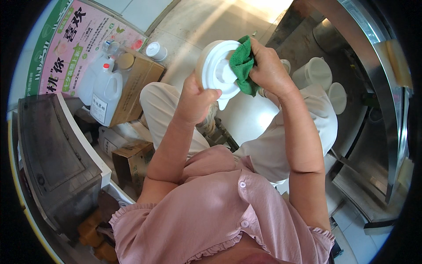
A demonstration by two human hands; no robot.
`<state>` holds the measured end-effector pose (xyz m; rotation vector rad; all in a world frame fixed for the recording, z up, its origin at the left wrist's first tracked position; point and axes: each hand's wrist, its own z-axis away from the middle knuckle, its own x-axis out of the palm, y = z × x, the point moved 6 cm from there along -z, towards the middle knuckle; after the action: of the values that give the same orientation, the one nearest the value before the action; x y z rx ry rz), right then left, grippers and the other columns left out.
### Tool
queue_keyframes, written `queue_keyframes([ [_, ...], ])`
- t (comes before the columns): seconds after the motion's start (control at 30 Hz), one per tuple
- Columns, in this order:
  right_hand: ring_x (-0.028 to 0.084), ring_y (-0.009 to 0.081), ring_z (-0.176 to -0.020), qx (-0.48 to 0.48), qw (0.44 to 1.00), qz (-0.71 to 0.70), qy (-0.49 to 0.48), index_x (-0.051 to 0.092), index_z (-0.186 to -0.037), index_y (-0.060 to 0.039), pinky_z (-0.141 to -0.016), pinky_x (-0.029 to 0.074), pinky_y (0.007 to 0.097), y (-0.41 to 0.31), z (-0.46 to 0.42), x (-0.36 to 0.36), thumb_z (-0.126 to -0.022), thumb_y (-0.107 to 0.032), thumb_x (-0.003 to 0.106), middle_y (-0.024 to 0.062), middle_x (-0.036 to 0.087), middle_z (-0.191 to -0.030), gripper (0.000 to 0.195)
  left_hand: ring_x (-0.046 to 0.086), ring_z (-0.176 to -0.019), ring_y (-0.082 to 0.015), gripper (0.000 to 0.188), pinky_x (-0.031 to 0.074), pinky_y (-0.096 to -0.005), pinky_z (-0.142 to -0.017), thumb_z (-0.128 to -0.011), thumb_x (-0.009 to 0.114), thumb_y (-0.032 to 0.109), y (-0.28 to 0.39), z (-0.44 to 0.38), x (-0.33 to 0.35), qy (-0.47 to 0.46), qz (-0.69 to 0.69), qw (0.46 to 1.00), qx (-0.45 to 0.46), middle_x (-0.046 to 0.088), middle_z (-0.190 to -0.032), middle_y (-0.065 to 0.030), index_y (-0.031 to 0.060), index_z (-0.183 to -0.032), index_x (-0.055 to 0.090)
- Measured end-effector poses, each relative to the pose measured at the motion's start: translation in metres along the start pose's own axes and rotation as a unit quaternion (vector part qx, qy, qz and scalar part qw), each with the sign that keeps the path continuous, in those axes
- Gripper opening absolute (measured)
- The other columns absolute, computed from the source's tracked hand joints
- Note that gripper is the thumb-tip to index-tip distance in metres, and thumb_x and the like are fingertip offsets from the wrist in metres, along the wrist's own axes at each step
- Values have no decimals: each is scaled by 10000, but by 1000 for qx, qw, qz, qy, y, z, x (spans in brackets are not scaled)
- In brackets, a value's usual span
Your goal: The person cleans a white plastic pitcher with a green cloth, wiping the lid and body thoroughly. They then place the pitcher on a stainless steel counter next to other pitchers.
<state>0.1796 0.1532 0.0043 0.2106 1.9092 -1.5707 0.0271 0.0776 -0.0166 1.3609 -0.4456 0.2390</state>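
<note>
Held out over my knees is a white plastic lidded jug (212, 56), tilted so that its round, ridged lid faces me. A raised knob stands in the lid's middle, and a pointed spout juts from the lower rim. My left hand (194, 102) grips the jug's near left side, its thumb pressed on the lid. In my right hand (272, 71) is a bunched green cloth (243, 62), which lies against the right side of the lid. The fingers of my right hand are partly hidden behind the cloth. Most of the jug's body is out of sight behind the lid.
To the left stand a cardboard box (141, 84), a plastic jug with a red cap (105, 89) and a small white tub (156, 51). A dark drawer unit (59, 148) is nearer. White buckets (313, 72) and a steel counter (382, 99) are on the right.
</note>
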Motion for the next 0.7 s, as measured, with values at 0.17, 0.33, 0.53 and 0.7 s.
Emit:
queue_keyframes([
  [0.17, 645, 247, -813, -4, 1000, -20, -9, 568, -1034, -15, -757, 488, 317, -1, 6, 3, -731, 46, 596, 156, 663, -905, 311, 526, -1142, -215, 593, 398, -369, -1001, -696, 492, -46, 7, -3, 2, -22, -16, 1000, -5, 543, -1220, -126, -65, -1286, 431],
  [0.33, 622, 313, -808, -74, 994, 49, 65, 575, -985, -47, -709, 480, 375, -14, 6, -5, -706, 10, 623, 146, 635, -856, 289, 550, -1111, -227, 599, 411, -379, -990, -700, 509, -10, 11, -3, 5, -60, 16, 996, -56, 554, -1201, -138, -71, -1289, 422],
  [0.53, 583, 387, -777, -190, 972, 135, 29, 566, -880, -73, -650, 466, 450, -25, 3, -3, -702, -61, 604, 144, 595, -756, 183, 573, -1079, -237, 603, 457, -390, -940, -704, 529, 29, -8, 0, -4, -81, 40, 981, -171, 562, -1186, -143, -71, -1287, 413],
  [0.7, 593, 414, -776, -84, 987, 137, -30, 569, -901, -39, -690, 472, 473, -9, 3, 12, -712, -90, 592, 208, 616, -782, 196, 542, -1141, -273, 604, 436, -426, -974, -806, 548, 167, -16, -9, -23, -84, 48, 977, -190, 526, -1254, -173, -59, -1335, 365],
])
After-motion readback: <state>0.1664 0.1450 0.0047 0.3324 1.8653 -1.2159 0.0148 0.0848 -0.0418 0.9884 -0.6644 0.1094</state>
